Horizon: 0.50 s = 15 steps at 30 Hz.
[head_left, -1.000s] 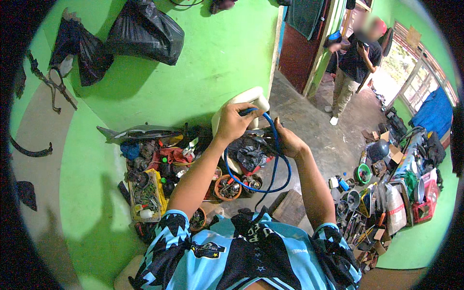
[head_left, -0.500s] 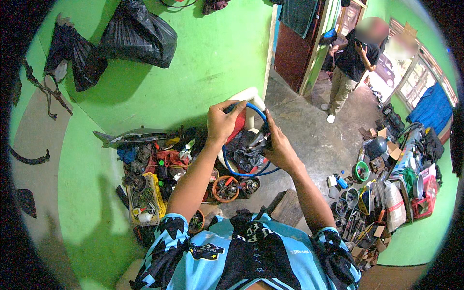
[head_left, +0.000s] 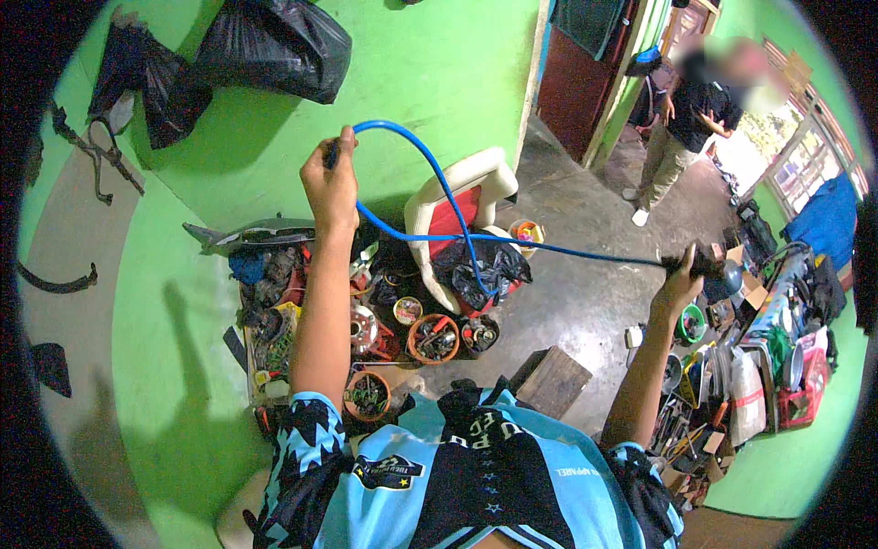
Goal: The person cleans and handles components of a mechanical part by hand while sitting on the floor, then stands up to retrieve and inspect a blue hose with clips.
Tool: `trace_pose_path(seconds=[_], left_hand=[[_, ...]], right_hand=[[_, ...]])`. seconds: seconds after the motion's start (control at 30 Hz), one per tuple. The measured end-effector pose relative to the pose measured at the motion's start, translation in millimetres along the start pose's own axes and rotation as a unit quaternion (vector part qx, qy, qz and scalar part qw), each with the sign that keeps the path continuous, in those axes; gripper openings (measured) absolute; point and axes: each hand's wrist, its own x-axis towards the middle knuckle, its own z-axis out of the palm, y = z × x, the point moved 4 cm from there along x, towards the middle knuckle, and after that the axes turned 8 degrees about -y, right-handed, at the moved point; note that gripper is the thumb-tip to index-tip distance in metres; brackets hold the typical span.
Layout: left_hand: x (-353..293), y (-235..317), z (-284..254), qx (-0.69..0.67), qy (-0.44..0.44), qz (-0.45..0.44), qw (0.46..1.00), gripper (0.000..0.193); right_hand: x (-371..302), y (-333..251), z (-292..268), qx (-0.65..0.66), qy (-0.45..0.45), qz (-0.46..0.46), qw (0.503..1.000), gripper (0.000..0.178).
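A long blue cable [head_left: 540, 245], or perhaps a thin hose, is stretched between my raised hands. My left hand [head_left: 331, 188] is closed around a dark section of it at the upper left, where the blue length loops up and over. My right hand [head_left: 681, 282] grips its dark part far out on the right. Between them the cable crosses itself, and a free stretch hangs down in front of a white and red child-size chair [head_left: 462, 206]. A black plastic bag [head_left: 498, 265] lies on that chair.
Pots of metal parts [head_left: 433, 339] and piled tools stand by the left wall. A wooden block [head_left: 553, 382] lies on the floor before me. More tools, a green basin [head_left: 692, 322] and boxes crowd the right side. Another person [head_left: 681, 137] stands near the doorway.
My hands have moved far apart, the left one up and left, the right one out to the right. The coiled cable has opened into a long stretch with a loop.
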Motion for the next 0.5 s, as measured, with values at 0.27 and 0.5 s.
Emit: trace_pose_path(seconds=[0.27, 0.5], left_hand=[[41.7, 100.8, 66.5, 0.057, -0.155, 0.158, 0.974, 0.028], [61.7, 224.2, 161.0, 0.148, -0.257, 0.28, 0.913, 0.028]], right_hand=[[-108.2, 190.0, -87.6, 0.083, -0.087, 0.456, 0.882, 0.033], [-161.3, 242.1, -94.4, -0.322, -0.366, 0.597, 0.637, 0.07]])
